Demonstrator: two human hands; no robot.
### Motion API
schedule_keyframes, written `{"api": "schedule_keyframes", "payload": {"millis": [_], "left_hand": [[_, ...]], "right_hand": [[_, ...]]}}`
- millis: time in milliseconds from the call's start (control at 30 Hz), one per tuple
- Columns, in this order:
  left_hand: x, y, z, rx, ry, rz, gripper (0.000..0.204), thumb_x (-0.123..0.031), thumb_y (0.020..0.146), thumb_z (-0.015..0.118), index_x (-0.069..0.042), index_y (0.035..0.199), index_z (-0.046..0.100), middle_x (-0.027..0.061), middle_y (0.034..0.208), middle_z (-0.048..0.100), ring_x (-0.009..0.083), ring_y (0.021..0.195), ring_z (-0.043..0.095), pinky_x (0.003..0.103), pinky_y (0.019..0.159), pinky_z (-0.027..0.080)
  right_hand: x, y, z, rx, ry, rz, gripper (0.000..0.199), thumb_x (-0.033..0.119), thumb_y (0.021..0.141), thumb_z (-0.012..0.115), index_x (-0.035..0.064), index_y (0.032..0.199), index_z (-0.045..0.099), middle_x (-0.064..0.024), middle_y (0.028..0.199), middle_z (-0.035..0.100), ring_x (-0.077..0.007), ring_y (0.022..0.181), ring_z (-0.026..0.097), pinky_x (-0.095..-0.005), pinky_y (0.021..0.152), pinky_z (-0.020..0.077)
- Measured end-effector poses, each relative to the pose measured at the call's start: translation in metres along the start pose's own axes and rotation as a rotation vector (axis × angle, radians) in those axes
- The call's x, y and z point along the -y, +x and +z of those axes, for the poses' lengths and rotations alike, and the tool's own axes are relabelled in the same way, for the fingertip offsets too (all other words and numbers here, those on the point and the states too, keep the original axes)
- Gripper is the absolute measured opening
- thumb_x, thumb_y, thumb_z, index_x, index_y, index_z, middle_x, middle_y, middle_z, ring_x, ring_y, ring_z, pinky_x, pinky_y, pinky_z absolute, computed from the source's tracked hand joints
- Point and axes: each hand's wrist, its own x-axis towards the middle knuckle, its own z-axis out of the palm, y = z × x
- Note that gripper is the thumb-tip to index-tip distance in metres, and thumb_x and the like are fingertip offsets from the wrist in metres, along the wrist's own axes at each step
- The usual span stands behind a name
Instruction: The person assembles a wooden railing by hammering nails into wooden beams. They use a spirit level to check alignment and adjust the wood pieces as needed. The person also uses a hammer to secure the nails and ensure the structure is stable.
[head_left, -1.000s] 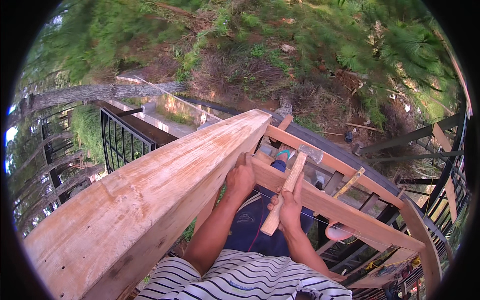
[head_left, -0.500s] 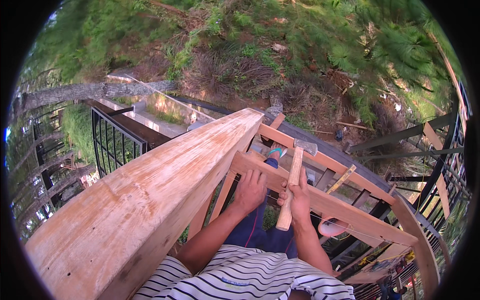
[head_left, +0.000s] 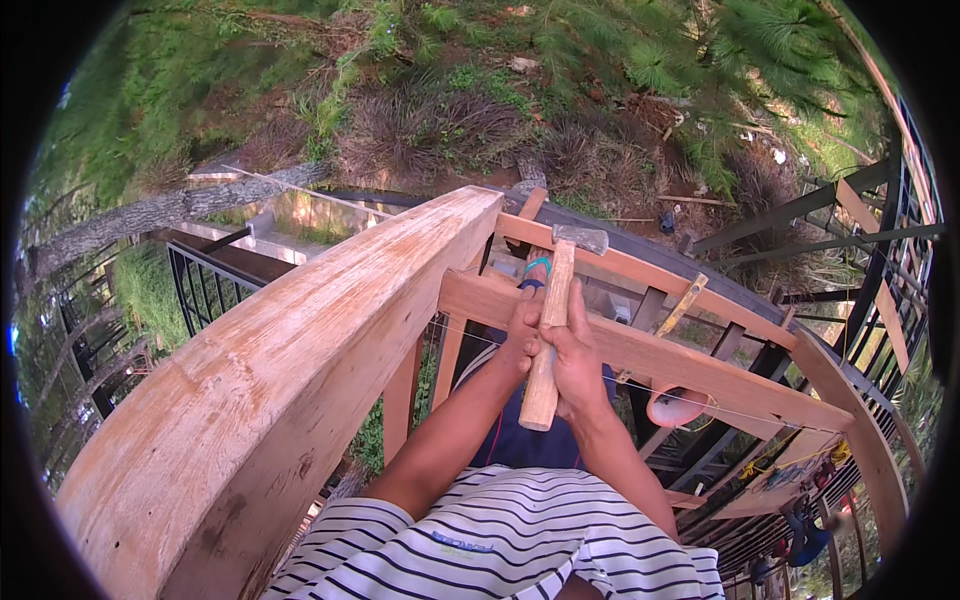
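Note:
In my right hand is a hatchet with a pale wooden handle. Its grey metal head, flared at one side, points away from me. My right thumb lies along the handle. Close against the handle's left side, my left hand has curled fingers, partly hidden, and what they hold cannot be made out. Both hands are over a planed wooden rail that crosses in front of me. To my left runs a thick, reddish-streaked timber beam, rising toward the far end.
Beyond the rail lies a second wooden piece with a yellow strip near it. A pink round container hangs below right. A curved board and black metal framing stand at right. My sandalled foot shows below; ground and plants lie beyond.
My left hand has come off the rail and moved right, up against the hatchet handle. The hatchet has shifted slightly left and away from me. My view has shifted a little.

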Motion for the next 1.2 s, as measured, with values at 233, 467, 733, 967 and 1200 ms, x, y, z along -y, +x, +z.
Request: {"api": "schedule_keyframes", "payload": {"millis": [233, 467, 733, 967, 1200], "left_hand": [[-0.057, 0.01, 0.027, -0.385, 0.229, 0.069, 0.09, -0.078, 0.065, 0.072, -0.002, 0.114, 0.062, 0.0103, 0.105, 0.063, 0.0288, 0.107, 0.058, 0.047, 0.102, 0.04], [-0.066, 0.012, 0.035, -0.155, 0.109, -0.024, 0.079, -0.073, 0.066, 0.076, -0.006, 0.107, 0.062, 0.0087, 0.1, 0.061, 0.0245, 0.106, 0.058, 0.044, 0.098, 0.041], [-0.067, 0.013, 0.046, -0.359, 1.284, -0.387, 0.066, -0.057, 0.068, 0.084, -0.008, 0.107, 0.063, 0.0082, 0.102, 0.061, 0.0238, 0.102, 0.056, 0.042, 0.092, 0.042], [-0.063, 0.026, 0.068, -0.233, 0.156, -0.077, 0.06, -0.054, 0.072, 0.082, -0.009, 0.106, 0.061, 0.0039, 0.099, 0.058, 0.0227, 0.105, 0.055, 0.039, 0.096, 0.041], [-0.061, 0.042, 0.09, -0.463, 1.03, -0.172, 0.043, -0.044, 0.091, 0.065, -0.009, 0.116, 0.061, 0.004, 0.102, 0.052, 0.02, 0.102, 0.053, 0.035, 0.088, 0.042]], "right_hand": [[-0.045, 0.018, 0.017, -0.043, -0.092, 0.185, 0.088, -0.001, 0.096, 0.043, 0.0282, 0.167, 0.001, -0.012, 0.108, 0.056, -0.0181, 0.07, 0.057, -0.0337, 0.053, 0.0542], [-0.037, 0.021, -0.002, 0.051, -0.12, 0.215, 0.09, -0.002, 0.096, 0.044, 0.0295, 0.166, -0.002, -0.0152, 0.107, 0.056, -0.0197, 0.069, 0.057, -0.0343, 0.051, 0.0522], [-0.014, 0.034, 0.002, -0.364, 0.025, -0.367, 0.081, 0.002, 0.096, 0.047, 0.0256, 0.166, 0.012, -0.0118, 0.104, 0.058, -0.0192, 0.069, 0.055, -0.0334, 0.051, 0.0502], [-0.027, 0.025, -0.02, -0.057, -0.077, 0.195, 0.086, 0.003, 0.097, 0.046, 0.0317, 0.166, 0.005, -0.0106, 0.095, 0.055, -0.0174, 0.067, 0.052, -0.0329, 0.054, 0.0481], [0.017, 0.037, -0.012, -0.402, 0.073, -0.653, 0.09, -0.001, 0.095, 0.044, 0.0309, 0.165, -0.002, -0.011, 0.107, 0.053, -0.0171, 0.068, 0.053, -0.033, 0.053, 0.0505]]}}
